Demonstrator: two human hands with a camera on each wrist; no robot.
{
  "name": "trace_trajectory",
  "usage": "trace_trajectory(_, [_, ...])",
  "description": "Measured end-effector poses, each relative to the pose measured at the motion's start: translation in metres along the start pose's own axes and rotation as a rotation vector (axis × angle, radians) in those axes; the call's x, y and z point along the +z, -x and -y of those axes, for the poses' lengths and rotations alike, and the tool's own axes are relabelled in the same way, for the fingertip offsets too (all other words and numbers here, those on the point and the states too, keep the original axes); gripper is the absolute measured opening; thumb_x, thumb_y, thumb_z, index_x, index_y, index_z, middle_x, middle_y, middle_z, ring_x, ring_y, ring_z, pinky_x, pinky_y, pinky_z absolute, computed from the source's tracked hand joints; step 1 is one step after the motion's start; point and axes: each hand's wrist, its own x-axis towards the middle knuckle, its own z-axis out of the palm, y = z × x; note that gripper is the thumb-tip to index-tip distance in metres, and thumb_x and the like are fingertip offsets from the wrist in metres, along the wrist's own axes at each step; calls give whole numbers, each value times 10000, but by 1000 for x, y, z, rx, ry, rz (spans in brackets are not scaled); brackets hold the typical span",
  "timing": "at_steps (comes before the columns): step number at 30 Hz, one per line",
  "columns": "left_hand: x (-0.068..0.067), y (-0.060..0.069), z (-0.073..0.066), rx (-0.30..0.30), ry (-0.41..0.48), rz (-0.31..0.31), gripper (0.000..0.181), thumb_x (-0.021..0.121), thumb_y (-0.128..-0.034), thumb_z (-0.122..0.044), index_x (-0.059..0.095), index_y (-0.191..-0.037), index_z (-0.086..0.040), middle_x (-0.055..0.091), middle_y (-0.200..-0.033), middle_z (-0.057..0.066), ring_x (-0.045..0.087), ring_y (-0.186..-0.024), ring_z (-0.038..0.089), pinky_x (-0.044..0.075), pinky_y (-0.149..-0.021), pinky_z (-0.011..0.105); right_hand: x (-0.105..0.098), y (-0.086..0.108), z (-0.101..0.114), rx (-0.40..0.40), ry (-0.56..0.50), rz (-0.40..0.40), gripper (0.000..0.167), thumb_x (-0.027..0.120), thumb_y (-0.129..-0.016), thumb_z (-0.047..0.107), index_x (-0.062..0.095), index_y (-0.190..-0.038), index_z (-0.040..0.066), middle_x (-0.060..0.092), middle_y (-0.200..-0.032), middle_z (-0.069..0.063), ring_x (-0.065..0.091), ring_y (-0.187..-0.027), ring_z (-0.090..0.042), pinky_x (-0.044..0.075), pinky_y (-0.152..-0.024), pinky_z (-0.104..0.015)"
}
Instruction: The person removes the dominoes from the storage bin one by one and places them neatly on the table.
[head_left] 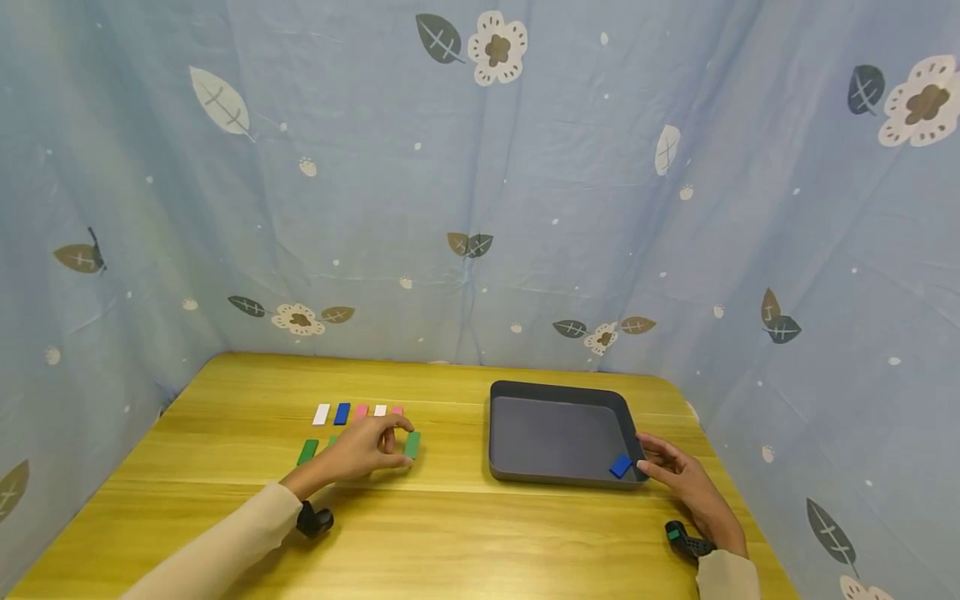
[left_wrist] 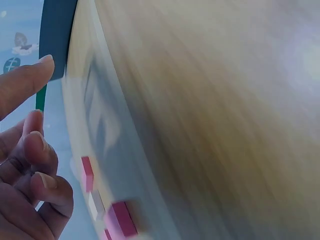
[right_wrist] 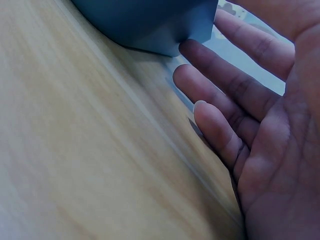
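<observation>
My left hand [head_left: 363, 447] pinches a light green block [head_left: 412, 444] between thumb and forefinger, left of the tray. In the left wrist view only a narrow green strip of that block shows between the fingertips. My right hand [head_left: 686, 479] is at the right wall of the dark grey tray [head_left: 564, 481], its fingertips touching the wall and rim. The right wrist view shows those fingers fairly straight, beside the outer side of the tray. One blue block [head_left: 620, 466] lies inside the tray, in the near right corner.
Behind the left hand is a row of flat blocks: white [head_left: 321, 414], blue [head_left: 342, 413], pink [head_left: 362, 411], and others partly covered. A dark green block [head_left: 307, 452] lies by the left wrist, another green one mostly hidden. A patterned curtain [head_left: 375, 208] surrounds the wooden table [head_left: 450, 533].
</observation>
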Motion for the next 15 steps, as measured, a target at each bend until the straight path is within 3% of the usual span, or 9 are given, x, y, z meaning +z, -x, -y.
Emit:
trace_trajectory(11, [-6,23,9,-69,-48,-81,463,863,-860,-280,694,-1239,-73,505,-687,-87,426,-584,38,420,-590,249,-2,0,0,-12,-4,14,620,697,-1002,320,461,-1556,174,447,-1548,-135,578,-1142,-157,502,-921,-265])
trace_trajectory(15, [-8,28,10,-125,-73,-95,458,869,-853,-276,698,-1229,-79,499,-678,-73,414,-575,47,391,-570,243,-3,1,-1,-18,-5,20,619,694,-1004,316,458,-1558,176,435,-1556,-133,568,-1153,-155,498,-926,-266])
